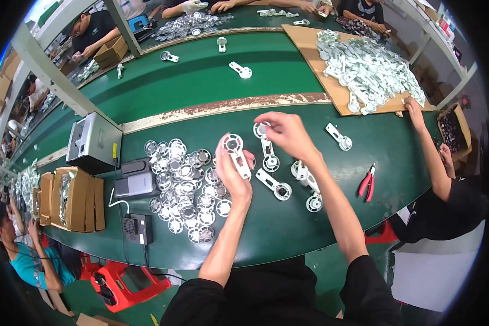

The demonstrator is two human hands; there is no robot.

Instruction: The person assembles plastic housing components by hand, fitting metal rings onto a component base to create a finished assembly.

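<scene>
At a long green-topped workbench [212, 81], a worker's left hand [231, 171] is closed around a white plastic bracket with a round ringed end [235, 152], the disc end standing up above the thumb and fingers. The right hand [285, 133] reaches over from the right, thumb and fingers pinched on a small round silver-and-white disc [261, 129], held just above the bench and slightly right of the bracket in the other hand.

Directly below the right hand, more white plastic brackets [274, 186] lie flat on the green surface, a few of them side by side near the right forearm and one apart to the right [339, 138]. To the left of the left hand spreads a loose pile of shiny round discs [185, 187], many overlapping. Further left stand a grey box-shaped machine [92, 142], a small dark device with a cable [137, 228] and open brown cardboard cartons [76, 198].

A pair of red-handled pliers [367, 182] rests on the bench to the right, near a co-worker's forearm [432, 157] whose hand touches a sheet of brown cardboard [309, 51] heaped with pale white plastic parts [367, 68]. Other people sit along the far side of the bench
</scene>
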